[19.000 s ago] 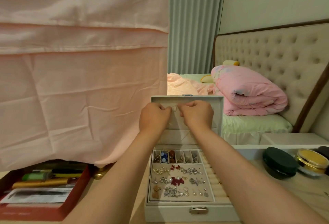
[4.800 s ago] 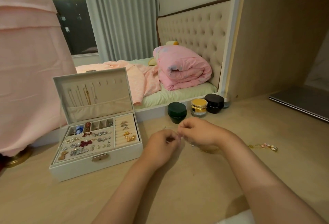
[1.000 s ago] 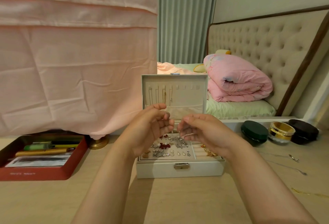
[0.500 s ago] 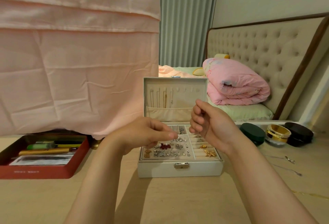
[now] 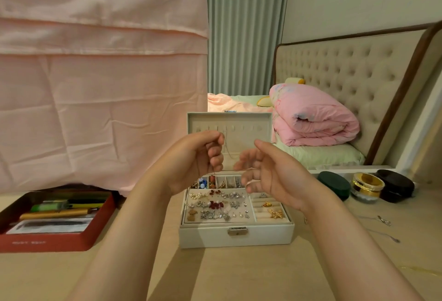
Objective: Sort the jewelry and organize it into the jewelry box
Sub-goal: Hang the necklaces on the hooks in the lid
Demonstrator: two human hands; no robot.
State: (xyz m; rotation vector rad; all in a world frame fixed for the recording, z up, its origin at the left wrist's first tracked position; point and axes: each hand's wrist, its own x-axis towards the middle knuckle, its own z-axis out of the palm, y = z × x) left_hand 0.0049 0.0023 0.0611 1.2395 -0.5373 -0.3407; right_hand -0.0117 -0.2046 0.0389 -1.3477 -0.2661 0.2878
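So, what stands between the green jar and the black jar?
A glass jar with a gold lid stands between the green jar and the black jar, as the head view shows.

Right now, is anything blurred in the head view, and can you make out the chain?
Head view: the right hand has motion-blurred fingers; the left hand is sharper, pinching a thin chain that barely shows against the jewelry box lid. Head view, right edge: wide-angle bending of the headboard.

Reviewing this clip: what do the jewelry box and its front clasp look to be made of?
Jewelry box: off-white shell with a faint sheen, likely faux leather over board. The matte beige lining looks like velvet or flocking. Clasp: silver-coloured metal, judging by its glint.
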